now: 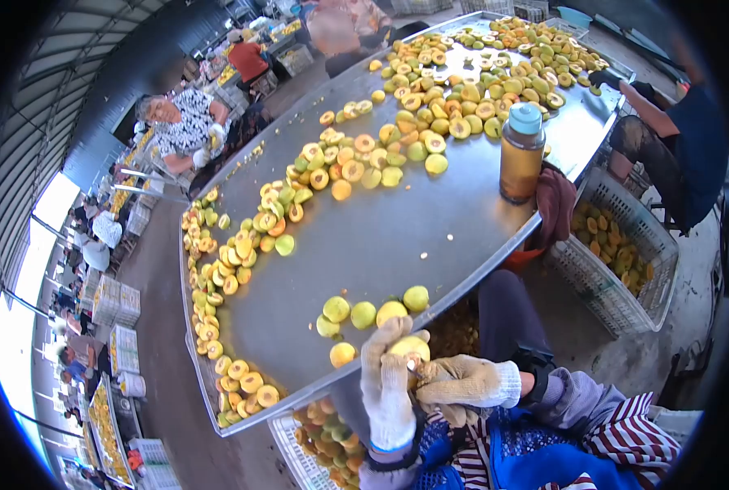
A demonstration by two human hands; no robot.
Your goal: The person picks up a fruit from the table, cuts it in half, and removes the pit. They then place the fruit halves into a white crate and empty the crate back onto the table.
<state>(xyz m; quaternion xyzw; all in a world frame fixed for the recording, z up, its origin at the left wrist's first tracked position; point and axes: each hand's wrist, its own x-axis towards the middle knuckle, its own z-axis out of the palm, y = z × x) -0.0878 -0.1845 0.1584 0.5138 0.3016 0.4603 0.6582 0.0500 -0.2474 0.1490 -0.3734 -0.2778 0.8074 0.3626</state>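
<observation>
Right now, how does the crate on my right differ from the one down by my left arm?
The right crate holds yellow-orange fruit; the left crate holds green and reddish fruit. The right crate shows mostly uncovered, while the left crate is partly hidden. Both are pale, with openwork sides.

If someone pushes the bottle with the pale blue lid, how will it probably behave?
The bottle is tall and narrow, so a push near its lid may tip it; it stands near the edge of the metal table. Its upright walls look stiff, so it should keep its shape. The amber contents seen through them probably add some weight.
</observation>
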